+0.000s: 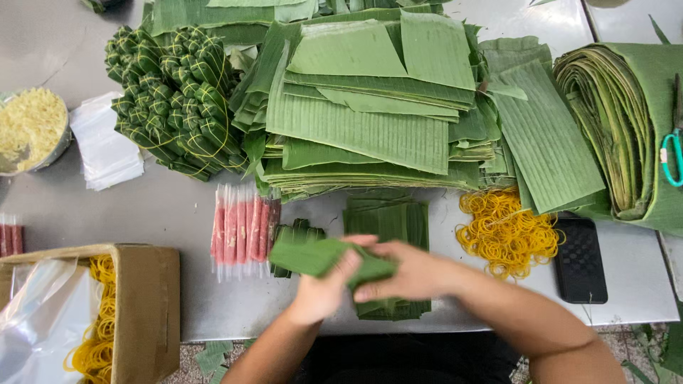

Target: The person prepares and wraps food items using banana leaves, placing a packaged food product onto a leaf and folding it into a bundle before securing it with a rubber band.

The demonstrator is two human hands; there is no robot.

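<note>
Two hands, the left hand (320,288) and the right hand (409,274), are sharing one folded leaf packet (320,254), while one surface (142,206) is carrying one cardboard box (146,299), one black phone (580,259), one pair of scissors (672,153), one bowl (32,131) and two heaps of yellow rubber bands (506,231).

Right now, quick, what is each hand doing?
Left hand: closed on the folded banana leaf bundle.
Right hand: closed on the same bundle, fingers pinching its other end.
</note>
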